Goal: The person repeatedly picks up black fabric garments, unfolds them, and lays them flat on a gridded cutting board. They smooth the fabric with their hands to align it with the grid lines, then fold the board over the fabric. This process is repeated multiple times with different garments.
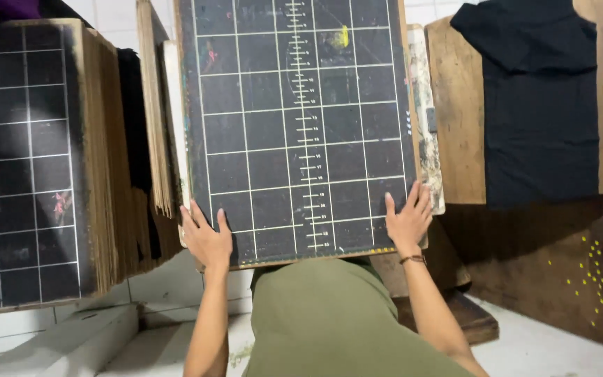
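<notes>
While both hands clamp its lower corners, the black gridded board (298, 126) stands with its long axis running straight away from the person.

The left hand (206, 237) grips the board's bottom-left corner, the right hand (407, 222) its bottom-right, fingers spread on the face, equally near. The board's bottom edge rests over the olive-clad lap (336, 321); a stack of similar boards (36, 160) stands left of it.
</notes>
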